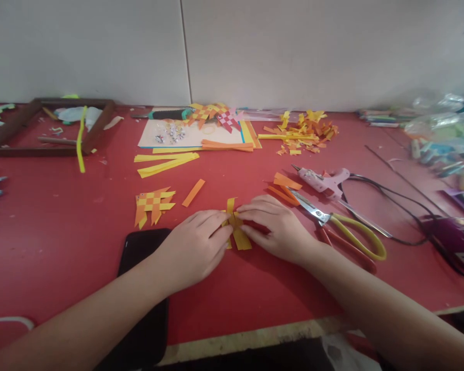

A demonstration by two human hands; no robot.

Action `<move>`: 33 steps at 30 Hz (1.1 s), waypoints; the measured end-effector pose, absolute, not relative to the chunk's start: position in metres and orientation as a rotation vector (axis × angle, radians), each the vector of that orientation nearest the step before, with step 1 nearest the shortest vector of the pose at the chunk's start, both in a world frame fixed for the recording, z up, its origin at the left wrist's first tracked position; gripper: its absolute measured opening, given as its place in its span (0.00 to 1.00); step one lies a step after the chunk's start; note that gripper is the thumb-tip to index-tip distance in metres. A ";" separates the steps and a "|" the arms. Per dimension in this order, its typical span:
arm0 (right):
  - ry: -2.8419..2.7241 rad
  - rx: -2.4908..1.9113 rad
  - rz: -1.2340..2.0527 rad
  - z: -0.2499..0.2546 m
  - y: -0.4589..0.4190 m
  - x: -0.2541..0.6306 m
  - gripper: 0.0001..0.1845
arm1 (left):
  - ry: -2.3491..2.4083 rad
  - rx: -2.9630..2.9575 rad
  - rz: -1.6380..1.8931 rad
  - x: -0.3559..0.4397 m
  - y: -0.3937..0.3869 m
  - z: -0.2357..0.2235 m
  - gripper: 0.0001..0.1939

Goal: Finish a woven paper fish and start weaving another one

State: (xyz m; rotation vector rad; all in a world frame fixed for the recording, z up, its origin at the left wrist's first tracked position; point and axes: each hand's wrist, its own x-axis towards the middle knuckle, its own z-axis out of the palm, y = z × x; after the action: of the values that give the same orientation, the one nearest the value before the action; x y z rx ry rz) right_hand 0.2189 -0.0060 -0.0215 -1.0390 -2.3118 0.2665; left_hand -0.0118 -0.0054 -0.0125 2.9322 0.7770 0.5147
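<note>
Yellow paper strips cross each other at the middle of the red table, between my two hands. My left hand pinches their left side, thumb and fingertips pressed together. From the right, my right hand grips the same strips with bent fingers; the fingertips partly cover the crossing. A woven orange and yellow paper fish lies left of my hands, with a short orange strip between. Scissors with one yellow and one red handle rest right of my right hand.
A pink glue gun with its black cord lies beyond the scissors. Behind are a heap of paper scraps, yellow strips and a sheet with small beads. A black phone lies under my left forearm; a brown frame stands back left.
</note>
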 end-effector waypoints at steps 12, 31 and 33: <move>-2.293 -1.039 0.285 -0.019 -0.005 0.218 0.09 | 0.821 2.806 0.652 -0.010 -0.006 -0.005 0.15; -2.130 -1.197 0.265 -0.014 -0.008 0.220 0.07 | 1.712 2.714 0.618 -0.036 0.034 -0.008 0.09; -2.126 -1.189 0.244 -0.014 -0.008 0.219 0.07 | 1.715 2.705 0.643 -0.037 0.034 -0.007 0.09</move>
State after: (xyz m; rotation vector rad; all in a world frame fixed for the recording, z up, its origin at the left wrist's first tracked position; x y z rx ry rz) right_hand 0.2194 -0.0083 -0.0143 -1.1887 -2.1260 0.2443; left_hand -0.0374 0.0345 -0.0068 2.7054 1.7153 0.6426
